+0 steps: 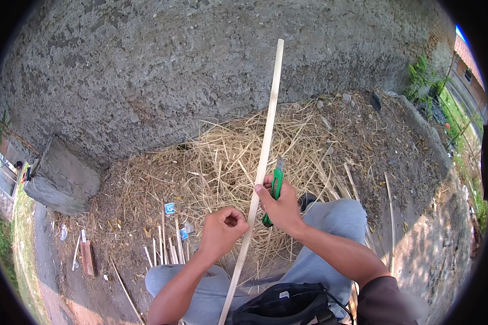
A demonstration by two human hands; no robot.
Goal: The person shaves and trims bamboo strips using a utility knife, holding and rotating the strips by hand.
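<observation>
A long pale strip of bamboo or wood (270, 116) slants upward from my lap, its far end in front of the wall. My right hand (283, 208) pinches it near the middle between thumb and fingers. That same hand also holds a green utility knife (277, 185), blade end pointing away from me. On the other side, my left hand (221, 234) is closed, thumb and fingers curled into a ring right against the strip's left edge. Whether anything thin lies in its fingertips cannot be made out.
Shavings (222, 154) lie heaped before the rough grey wall (200, 59). At left are a concrete block (65, 176) and a wooden-handled blade (87, 254). Short sticks (165, 238) lie by my knee; longer strips (390, 216) lie at right. A black bag (282, 306) rests on my lap.
</observation>
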